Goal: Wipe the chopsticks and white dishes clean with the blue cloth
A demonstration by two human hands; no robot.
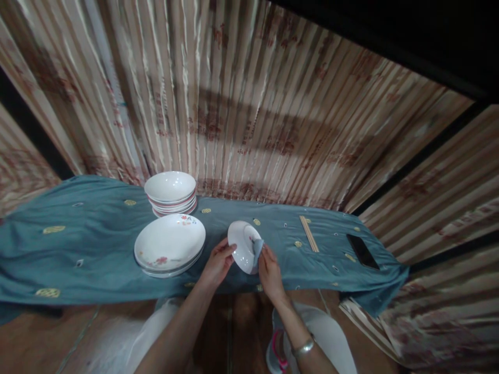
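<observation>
Hands meet at a small plate [244,253]: left hand [218,265] grips its rim, right hand [268,270] presses a blue cloth [258,249] onto it. Left of them sit stacked plates [169,243] and bowls [170,192]; chopsticks [309,234] and phone [362,251] lie right, on the worktop [97,244].

A single head-worn view is given, looking forward and steeply down from above the near edge of the cloth-covered table [97,259]. The table is seen close, the striped curtain [249,104] behind its far edge.
</observation>
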